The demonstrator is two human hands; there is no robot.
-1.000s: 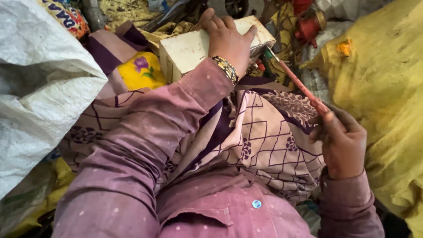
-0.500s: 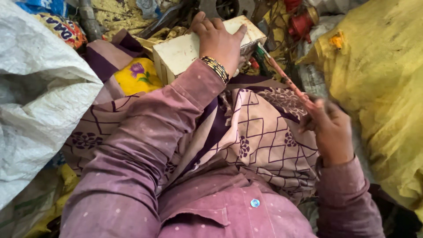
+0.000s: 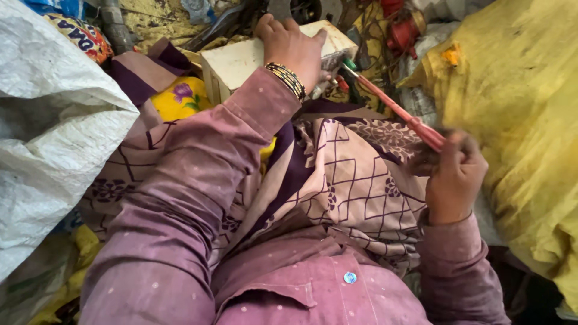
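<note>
Since the frame a second ago, I see the right hand (image 3: 456, 179) has drawn in and lifted a little, so the red stick (image 3: 394, 108) now lies flatter and its green-tipped far end sits just beside the block, while the left hand (image 3: 293, 47) has stayed planted on top. The pale block (image 3: 241, 60) rests at the far edge of the lap, on the patterned cloth (image 3: 355, 180), with one corner poking out past the fingers. The left hand is spread flat over it, fingers curled over the far edge, pressing down rather than wrapping round. The right hand is closed in a fist on the near end of the stick; that part is blurred, so I cannot tell how firmly it grips. A banded bracelet (image 3: 286, 78) sits at the left wrist. Around this lie a white woven sack (image 3: 54, 138) on the left, a yellow cloth (image 3: 518, 120) on the right, and a jumble of red and dark metal parts (image 3: 403, 27) beyond the block. My worry is the block's footing: it sits on soft, folded cloth, so a sideways push from the stick could tip or slide it into the clutter. The stick's tip is also close to the left fingers, and a slip could jab them.
</note>
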